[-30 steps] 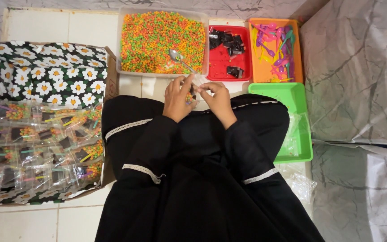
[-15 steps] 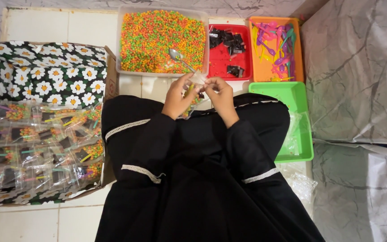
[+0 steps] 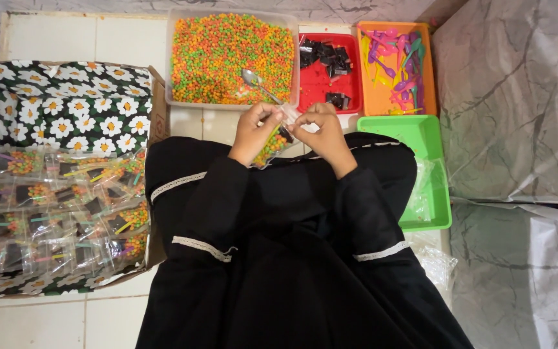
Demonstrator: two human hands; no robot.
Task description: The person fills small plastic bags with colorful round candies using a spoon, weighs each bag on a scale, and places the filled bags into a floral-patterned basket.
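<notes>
Both of my hands meet over my lap on a small clear plastic bag (image 3: 272, 143) partly filled with orange and green pellets and a small dark packet. My left hand (image 3: 253, 132) grips the bag's left side and bottom. My right hand (image 3: 321, 129) pinches its top right corner. Just beyond the hands stands a clear tub of orange and green pellets (image 3: 230, 48) with a metal spoon (image 3: 256, 83) lying in it. Black sleeves cover both arms.
A red tray (image 3: 324, 87) holds small black packets. An orange tray (image 3: 382, 97) holds pink and purple plastic spoons. A green tray (image 3: 431, 174) holds clear bags. At left, a flower-patterned box (image 3: 53, 110) contains several filled bags (image 3: 59, 207). White tile floor lies around.
My hands and the bag have shifted slightly away from my body toward the tub, and the fingers have worked along the bag's top. The trays and the box have not moved.
</notes>
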